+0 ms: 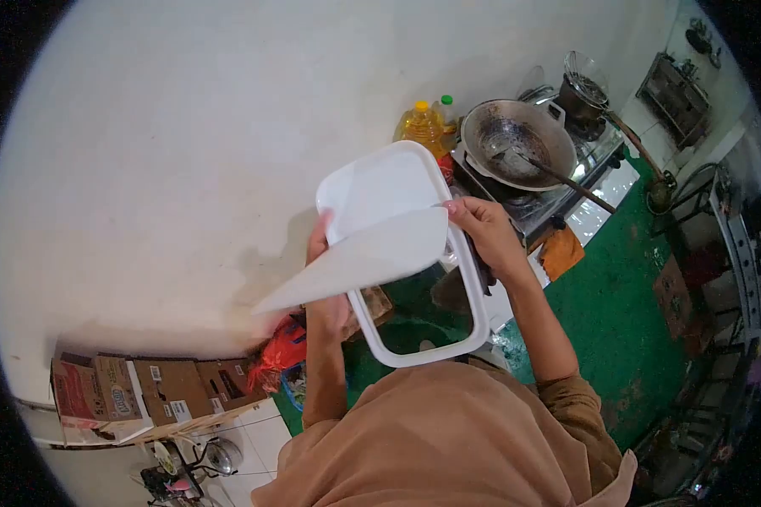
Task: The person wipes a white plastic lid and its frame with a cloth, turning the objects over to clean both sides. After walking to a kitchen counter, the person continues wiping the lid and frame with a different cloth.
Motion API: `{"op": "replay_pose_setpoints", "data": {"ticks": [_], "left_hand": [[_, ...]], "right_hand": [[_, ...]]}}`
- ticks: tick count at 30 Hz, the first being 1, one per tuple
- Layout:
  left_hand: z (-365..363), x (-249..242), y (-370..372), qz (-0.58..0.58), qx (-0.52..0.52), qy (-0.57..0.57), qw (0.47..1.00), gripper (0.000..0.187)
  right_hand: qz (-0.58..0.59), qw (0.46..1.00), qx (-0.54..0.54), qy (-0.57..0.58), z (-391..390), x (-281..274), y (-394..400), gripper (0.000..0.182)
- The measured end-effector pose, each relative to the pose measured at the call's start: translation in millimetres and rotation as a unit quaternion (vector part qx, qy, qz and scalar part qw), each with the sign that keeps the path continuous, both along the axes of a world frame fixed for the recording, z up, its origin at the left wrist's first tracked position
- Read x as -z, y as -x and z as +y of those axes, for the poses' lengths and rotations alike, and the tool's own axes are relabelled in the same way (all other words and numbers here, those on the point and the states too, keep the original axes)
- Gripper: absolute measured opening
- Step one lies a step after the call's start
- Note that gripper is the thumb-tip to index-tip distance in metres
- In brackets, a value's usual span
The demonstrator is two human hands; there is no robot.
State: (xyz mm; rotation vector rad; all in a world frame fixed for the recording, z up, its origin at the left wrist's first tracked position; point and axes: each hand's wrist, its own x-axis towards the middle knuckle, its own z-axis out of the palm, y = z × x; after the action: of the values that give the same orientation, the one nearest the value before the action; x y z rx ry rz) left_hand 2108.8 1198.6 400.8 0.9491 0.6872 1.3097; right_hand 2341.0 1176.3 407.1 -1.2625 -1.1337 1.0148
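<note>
Head view: white tray [380, 190] held up in front of the wall, tilted, with a white sheet [372, 253] laid across its middle. Left hand [320, 245] grips the tray's left edge, fingers mostly hidden behind the sheet, so their closure cannot be told. Right hand [482, 226] has fingers [455, 207] pinched together on the sheet's upper corner. Beyond, a wok [516, 139] sits on the stove [558, 190], an oil bottle [421, 125] just beside it.

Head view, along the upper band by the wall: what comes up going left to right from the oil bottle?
Yellow plastic oil bottle → dark round metal wok with a spatula in it → small dark pot on the far burner → dark shelf rack at the far right.
</note>
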Motion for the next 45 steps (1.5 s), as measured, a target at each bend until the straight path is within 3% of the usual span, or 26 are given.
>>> {"op": "replay_pose_setpoints", "data": {"ticks": [3,5,7,8,10,13,15,17,18,19,22,27,29,33,35,40,44,45], "left_hand": [[4,12,13,0.052,0.013,0.067,0.996,0.041],[0,7,7,0.039,0.009,0.042,0.998,0.039],[-2,3,3,0.069,-0.055,0.076,0.993,0.041],[-3,1,2,0.068,-0.054,0.077,0.993,0.041],[-5,-1,2,0.058,-0.077,0.059,0.994,0.043],[-6,-1,0,0.076,-0.113,0.058,0.989,0.043],[-10,-8,-5,0.067,-0.122,0.054,0.989,0.042],[-13,-11,-10,0.059,-0.13,0.049,0.989,0.042],[-14,-12,-11,0.059,-0.132,0.038,0.989,0.042],[-15,-12,-12,0.059,-0.136,0.025,0.989,0.041],[-17,-12,-15,0.066,-0.163,0.017,0.984,0.04],[-28,-20,-22,0.01,-0.147,0.026,0.989,0.033],[-28,-18,-25,0.005,-0.171,0.03,0.985,0.03],[-28,-6,-17,-0.03,-0.161,0.007,0.986,0.024],[-26,-6,-16,-0.043,-0.132,0.0,0.99,0.022],[-27,-2,-22,-0.001,-0.138,-0.012,0.99,0.022],[-26,-2,-21,0.031,-0.132,-0.033,0.99,0.023],[-25,1,-20,0.045,-0.13,-0.031,0.99,0.034]], "right_hand": [[0.034,0.998,0.013,0.054,-5,-7,9,0.038],[0.009,1.0,0.007,0.028,-3,5,4,0.038],[0.076,0.996,0.044,-0.029,-4,9,1,0.015],[0.075,0.996,0.044,-0.028,-6,8,-5,0.015],[0.194,0.975,0.09,-0.058,-10,-3,-16,0.006],[0.196,0.973,0.102,-0.063,-23,-26,-21,0.011],[0.145,0.977,0.121,-0.103,-24,-32,-8,0.011],[0.004,0.962,0.221,-0.161,-24,-44,12,0.015],[-0.016,0.94,0.254,-0.229,-18,-40,15,0.023],[-0.016,0.939,0.255,-0.23,-17,-41,18,0.023],[-0.02,0.868,0.325,-0.376,-16,-54,25,0.028],[-0.177,0.878,0.27,-0.355,-16,-32,41,0.024],[-0.316,0.848,0.193,-0.379,-19,-25,47,0.025],[-0.411,0.814,0.198,-0.361,-22,-26,51,0.026],[-0.485,0.796,0.221,-0.285,-27,-34,49,0.027],[-0.412,0.836,0.24,-0.271,-20,-18,49,0.032],[-0.37,0.85,0.19,-0.323,-13,-8,45,0.031],[-0.363,0.852,0.165,-0.341,-12,-5,40,0.031]]}}
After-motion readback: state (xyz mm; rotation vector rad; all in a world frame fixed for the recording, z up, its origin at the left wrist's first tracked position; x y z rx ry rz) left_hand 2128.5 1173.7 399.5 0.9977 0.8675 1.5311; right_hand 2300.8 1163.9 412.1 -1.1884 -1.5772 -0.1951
